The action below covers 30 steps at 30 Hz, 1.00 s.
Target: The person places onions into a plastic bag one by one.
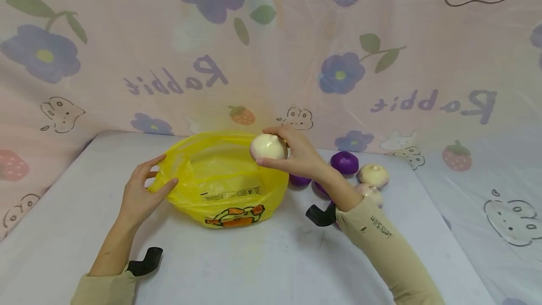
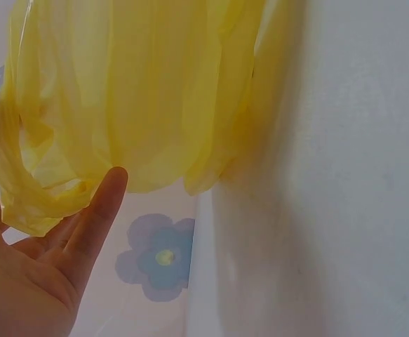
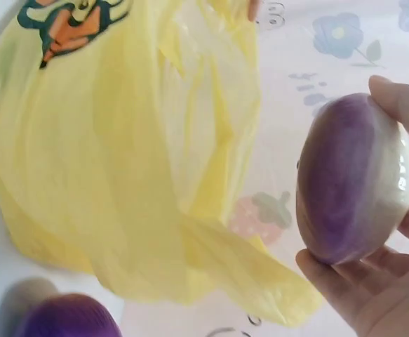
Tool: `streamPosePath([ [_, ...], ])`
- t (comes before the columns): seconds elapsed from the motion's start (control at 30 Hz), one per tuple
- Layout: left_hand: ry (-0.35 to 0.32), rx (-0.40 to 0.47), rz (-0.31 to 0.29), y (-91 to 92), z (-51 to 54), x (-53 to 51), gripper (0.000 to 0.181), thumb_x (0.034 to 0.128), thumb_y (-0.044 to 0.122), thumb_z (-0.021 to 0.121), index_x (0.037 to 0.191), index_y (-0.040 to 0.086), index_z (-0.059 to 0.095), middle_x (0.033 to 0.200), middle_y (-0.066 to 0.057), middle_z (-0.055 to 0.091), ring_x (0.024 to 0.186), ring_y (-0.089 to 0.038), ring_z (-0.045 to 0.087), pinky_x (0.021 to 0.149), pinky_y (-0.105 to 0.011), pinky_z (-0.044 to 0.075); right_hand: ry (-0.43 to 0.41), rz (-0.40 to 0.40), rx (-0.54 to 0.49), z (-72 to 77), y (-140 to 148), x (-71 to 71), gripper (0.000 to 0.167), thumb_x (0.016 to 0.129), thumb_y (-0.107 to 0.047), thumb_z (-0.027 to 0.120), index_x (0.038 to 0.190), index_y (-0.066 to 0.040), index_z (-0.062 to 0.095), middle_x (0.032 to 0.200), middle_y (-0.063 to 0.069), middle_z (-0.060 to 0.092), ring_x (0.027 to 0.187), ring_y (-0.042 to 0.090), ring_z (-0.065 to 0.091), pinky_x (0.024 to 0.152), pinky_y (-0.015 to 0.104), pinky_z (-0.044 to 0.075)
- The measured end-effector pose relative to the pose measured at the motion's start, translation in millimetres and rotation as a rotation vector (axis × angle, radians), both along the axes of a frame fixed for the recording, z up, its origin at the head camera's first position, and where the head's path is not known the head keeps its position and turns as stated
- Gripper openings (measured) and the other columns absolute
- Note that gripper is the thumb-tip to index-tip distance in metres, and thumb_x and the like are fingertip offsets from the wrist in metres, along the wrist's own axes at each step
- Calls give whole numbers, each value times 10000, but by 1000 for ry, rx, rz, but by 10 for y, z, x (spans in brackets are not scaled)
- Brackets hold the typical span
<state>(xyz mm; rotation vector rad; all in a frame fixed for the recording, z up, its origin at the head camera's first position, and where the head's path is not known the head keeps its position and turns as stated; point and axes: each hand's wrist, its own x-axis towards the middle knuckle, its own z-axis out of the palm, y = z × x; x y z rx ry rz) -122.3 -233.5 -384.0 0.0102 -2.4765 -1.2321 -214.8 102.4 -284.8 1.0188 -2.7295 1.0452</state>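
Note:
A yellow plastic bag (image 1: 237, 178) with an orange cartoon print stands on the table, its mouth spread wide. My left hand (image 1: 141, 189) holds the bag's left edge, thumb at the front and fingers behind; in the left wrist view the hand (image 2: 43, 274) has the thin yellow film (image 2: 148, 91) between its spread digits. My right hand (image 1: 294, 152) grips a shiny white-and-purple turnip (image 1: 268, 148) above the bag's right rim. Seen from the right wrist, the turnip's purple side (image 3: 344, 175) faces the bag, with fingertips and thumb around its edge.
Right of the bag lie several more round vegetables: a purple one (image 1: 344, 163), a whitish one (image 1: 374, 175) and a pale one (image 1: 368, 194), some partly behind the right forearm. A white cloth covers the table (image 1: 254, 272). A patterned curtain (image 1: 271, 60) hangs behind.

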Motion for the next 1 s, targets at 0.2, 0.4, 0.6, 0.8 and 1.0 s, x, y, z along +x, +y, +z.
streamPosePath([
  [0.2,14,0,-5,18,-2,2,627,840,146,702,1410,63,456,1357,-221,454,1087,-394,494,815,-511,432,-29,16,6,-119,-139,-1,677,759,-401,785,1327,-129,534,1292,31,555,1081,187,541,885,364,509],
  [0.4,-3,-1,-6,11,-19,3,630,845,160,700,1417,75,451,1365,-214,448,1093,-386,492,795,-477,441,-103,22,57,-263,-260,-6,686,768,-422,770,1333,-119,528,1309,54,541,1126,211,517,894,374,510],
  [0.6,-20,-8,1,9,-34,5,633,850,168,698,1422,81,442,1373,-207,442,1108,-385,481,805,-491,441,-139,20,81,-411,-337,-37,694,761,-419,774,1330,-104,533,1312,61,553,1140,216,523,909,382,502],
  [0.8,-10,-6,-5,16,-32,9,635,847,160,699,1422,78,441,1370,-216,441,1106,-393,483,813,-517,431,-112,69,175,-518,-405,-71,702,770,-378,776,1334,-50,521,1287,103,570,1146,241,533,900,371,510],
  [1.0,-6,-5,-6,14,-28,13,636,843,151,704,1418,72,445,1369,-220,440,1103,-393,487,808,-508,432,-141,78,259,-561,-472,-70,698,770,-342,786,1332,-29,514,1293,111,574,1169,258,527,956,389,478],
])
